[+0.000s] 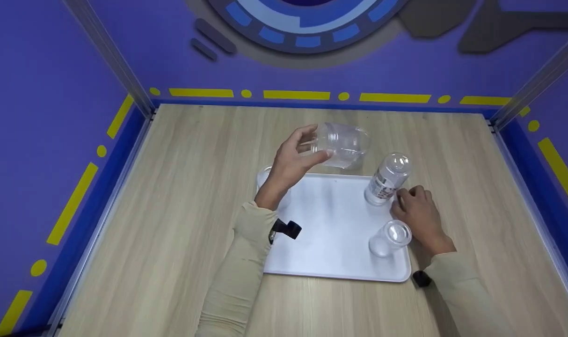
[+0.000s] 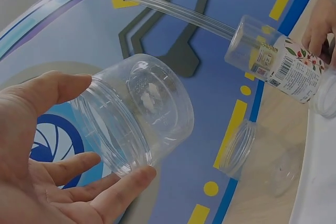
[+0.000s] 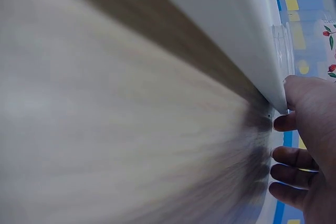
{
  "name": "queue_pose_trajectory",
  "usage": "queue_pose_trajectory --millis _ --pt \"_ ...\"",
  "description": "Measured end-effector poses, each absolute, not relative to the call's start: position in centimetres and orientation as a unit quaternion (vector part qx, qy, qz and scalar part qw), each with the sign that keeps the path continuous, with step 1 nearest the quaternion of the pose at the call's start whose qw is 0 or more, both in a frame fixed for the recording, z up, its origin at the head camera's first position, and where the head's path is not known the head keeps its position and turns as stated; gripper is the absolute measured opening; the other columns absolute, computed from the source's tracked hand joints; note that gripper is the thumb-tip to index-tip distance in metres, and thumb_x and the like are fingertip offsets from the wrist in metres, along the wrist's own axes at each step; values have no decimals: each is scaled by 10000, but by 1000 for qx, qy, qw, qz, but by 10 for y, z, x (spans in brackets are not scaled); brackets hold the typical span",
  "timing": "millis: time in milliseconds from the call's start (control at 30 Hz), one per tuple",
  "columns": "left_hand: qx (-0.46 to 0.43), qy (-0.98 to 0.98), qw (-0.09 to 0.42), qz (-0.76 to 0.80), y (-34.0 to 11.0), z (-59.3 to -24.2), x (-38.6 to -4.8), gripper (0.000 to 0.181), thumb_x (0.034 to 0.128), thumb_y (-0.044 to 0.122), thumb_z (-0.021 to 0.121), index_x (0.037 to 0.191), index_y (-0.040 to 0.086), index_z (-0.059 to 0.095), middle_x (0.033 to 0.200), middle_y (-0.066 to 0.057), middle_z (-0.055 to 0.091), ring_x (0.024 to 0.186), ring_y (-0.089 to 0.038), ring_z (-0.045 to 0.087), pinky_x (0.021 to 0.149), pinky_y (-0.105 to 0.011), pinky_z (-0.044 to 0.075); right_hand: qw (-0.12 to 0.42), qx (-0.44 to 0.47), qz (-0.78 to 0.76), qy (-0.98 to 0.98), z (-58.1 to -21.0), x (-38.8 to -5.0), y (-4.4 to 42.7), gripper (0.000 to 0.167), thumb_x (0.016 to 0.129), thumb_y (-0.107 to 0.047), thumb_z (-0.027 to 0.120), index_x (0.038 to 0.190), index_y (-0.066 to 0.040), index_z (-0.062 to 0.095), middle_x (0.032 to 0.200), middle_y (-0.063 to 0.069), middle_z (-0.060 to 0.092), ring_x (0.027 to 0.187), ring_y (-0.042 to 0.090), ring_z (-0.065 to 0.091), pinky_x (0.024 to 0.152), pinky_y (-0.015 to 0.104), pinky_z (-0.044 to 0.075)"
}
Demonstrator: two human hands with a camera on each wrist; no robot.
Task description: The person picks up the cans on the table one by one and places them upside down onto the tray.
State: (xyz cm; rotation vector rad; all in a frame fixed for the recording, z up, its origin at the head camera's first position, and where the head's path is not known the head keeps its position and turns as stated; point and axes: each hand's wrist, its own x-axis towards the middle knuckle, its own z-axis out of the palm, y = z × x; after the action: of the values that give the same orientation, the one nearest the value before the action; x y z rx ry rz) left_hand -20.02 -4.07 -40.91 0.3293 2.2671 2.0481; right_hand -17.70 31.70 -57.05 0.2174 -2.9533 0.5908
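My left hand (image 1: 291, 161) grips a clear wide plastic jar (image 1: 338, 145) above the far edge of the white tray (image 1: 331, 224). In the left wrist view this jar (image 2: 142, 114) is tilted on its side, its threaded neck towards my palm and fingers. At the tray's right edge, my right hand (image 1: 419, 213) holds the rim, thumb on top and fingertips below in the right wrist view. Nearby on the tray stand a clear bottle with a flowered label (image 1: 382, 187), upside down, and a smaller clear container (image 1: 389, 238).
Another clear container (image 1: 264, 174) stands at the tray's left side, partly hidden by my left forearm. In the left wrist view a clear ribbed container (image 2: 239, 148) shows beyond the tray. The wooden table (image 1: 195, 187) is bordered by blue-purple walls.
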Motion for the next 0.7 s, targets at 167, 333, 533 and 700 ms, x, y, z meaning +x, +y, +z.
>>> queue_pose_trajectory --millis 167,333,533,700 --pt "104 721 34 684 -43 -411 -197 753 916 300 828 1573 137 498 1478 -67 567 1324 -232 565 1024 -363 538 59 71 193 -977 -572 -178 317 368 1020 -203 635 1296 39 645 1192 312 508 1074 487 493 828 651 470" --pt "100 722 34 684 -44 -414 -194 755 910 317 837 1570 154 508 1470 -54 577 1322 -230 565 1030 -374 533 58 69 198 -976 -574 -178 317 372 1027 -214 629 1304 34 642 1200 305 507 1079 480 488 831 645 467" --pt "96 719 41 687 -46 -415 -192 749 911 315 842 1568 172 512 1476 -43 574 1336 -233 555 1048 -386 519 52 68 201 -976 -574 -178 317 375 1033 -223 619 1307 32 638 1215 303 504 1094 478 476 845 645 460" --pt "99 712 41 694 -48 -415 -191 744 917 286 836 1568 144 505 1483 -62 566 1340 -246 553 1055 -392 514 55 69 197 -976 -573 -178 318 376 1031 -225 621 1311 25 634 1210 297 500 1084 477 478 831 645 463"
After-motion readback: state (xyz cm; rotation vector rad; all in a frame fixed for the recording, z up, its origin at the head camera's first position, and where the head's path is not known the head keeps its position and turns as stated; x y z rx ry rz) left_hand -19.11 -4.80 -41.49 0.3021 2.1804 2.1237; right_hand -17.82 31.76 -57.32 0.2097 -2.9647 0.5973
